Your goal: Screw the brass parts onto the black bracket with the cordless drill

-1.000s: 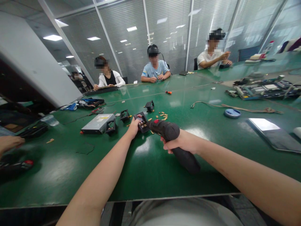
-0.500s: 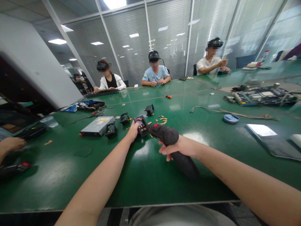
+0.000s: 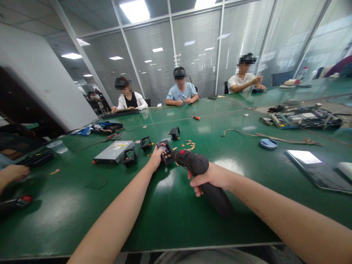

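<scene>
My right hand [image 3: 202, 181] is wrapped around the grip of a black cordless screwdriver [image 3: 192, 161] with a red mark on its top. The tool's tip points left, at a small black plastic housing [image 3: 166, 153] with brass-coloured pieces inside. My left hand [image 3: 156, 156] is closed on that housing's left side and holds it tilted over the table. Whether the tip touches a screw is too small to tell. Loose brass pieces [image 3: 189, 145] lie just beyond the tool. Similar black housings stand nearby: one behind [image 3: 174, 133], one to the left [image 3: 145, 143], and one farther left [image 3: 129, 156].
A silver disc drive [image 3: 114, 151] lies on the green table [image 3: 154, 220]. At the left edge are a co-worker's hand [image 3: 13, 174] and a red-tipped dark tool [image 3: 24, 200]. Rightward lie a cable [image 3: 247, 132], a blue round object [image 3: 268, 143] and circuit boards [image 3: 302, 116]. Several people sit opposite.
The view has tilted slightly upward, so the scene sits a little lower. Both hands keep the housing and the screwdriver in nearly the same position.
</scene>
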### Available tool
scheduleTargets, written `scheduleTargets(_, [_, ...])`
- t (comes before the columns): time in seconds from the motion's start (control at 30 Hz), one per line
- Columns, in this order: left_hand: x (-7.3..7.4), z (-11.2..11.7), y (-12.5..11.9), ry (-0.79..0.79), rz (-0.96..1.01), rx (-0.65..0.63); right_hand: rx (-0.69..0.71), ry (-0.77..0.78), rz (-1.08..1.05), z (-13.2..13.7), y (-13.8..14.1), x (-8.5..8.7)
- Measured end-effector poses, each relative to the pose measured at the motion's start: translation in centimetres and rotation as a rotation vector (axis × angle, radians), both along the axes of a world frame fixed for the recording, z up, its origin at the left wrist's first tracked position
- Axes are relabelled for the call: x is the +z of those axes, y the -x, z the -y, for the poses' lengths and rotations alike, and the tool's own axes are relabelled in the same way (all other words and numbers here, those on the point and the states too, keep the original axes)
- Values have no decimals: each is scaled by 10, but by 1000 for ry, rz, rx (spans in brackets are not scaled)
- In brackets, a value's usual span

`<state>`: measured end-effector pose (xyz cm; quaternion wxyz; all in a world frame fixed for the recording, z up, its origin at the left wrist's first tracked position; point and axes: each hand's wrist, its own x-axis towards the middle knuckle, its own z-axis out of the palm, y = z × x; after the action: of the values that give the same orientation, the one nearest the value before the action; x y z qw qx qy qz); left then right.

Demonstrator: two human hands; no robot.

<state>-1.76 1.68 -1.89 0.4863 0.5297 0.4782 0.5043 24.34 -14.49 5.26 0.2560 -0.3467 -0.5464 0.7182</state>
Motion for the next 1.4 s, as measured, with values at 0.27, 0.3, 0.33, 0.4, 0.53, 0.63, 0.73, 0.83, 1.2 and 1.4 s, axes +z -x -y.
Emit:
scheduleTargets(0.27, [7,5,-3,8,7,20,-48,1,-15,1,1,0])
scheduleTargets(0.3, [8,6,-4,8,5,27,-48,-2,-13,1,1,0])
scheduleTargets(0.33, [9,7,-5,9,1,33,-48,-7,-10,1,1,1])
scheduleTargets(0.4, [10,8,-6,15,-5,37,-48,-22,-5,1,2,2])
scheduleTargets(0.53, [10,8,-6,20,4,32,-55,-45,5,2,2,3])
scheduleTargets(0.63, [7,5,-4,25,11,17,-61,-29,3,2,2,3])
scheduleTargets(0.73, [3,2,-2,21,2,14,-61,-23,-6,2,2,2])
scheduleTargets(0.83, [2,0,-1,10,-13,32,-60,-26,-2,2,2,0])
scheduleTargets(1.2, [-2,0,1,11,-4,3,-69,-22,4,4,4,2])
scheduleTargets(1.4, [2,2,1,30,-10,0,-56,-37,1,3,3,1])
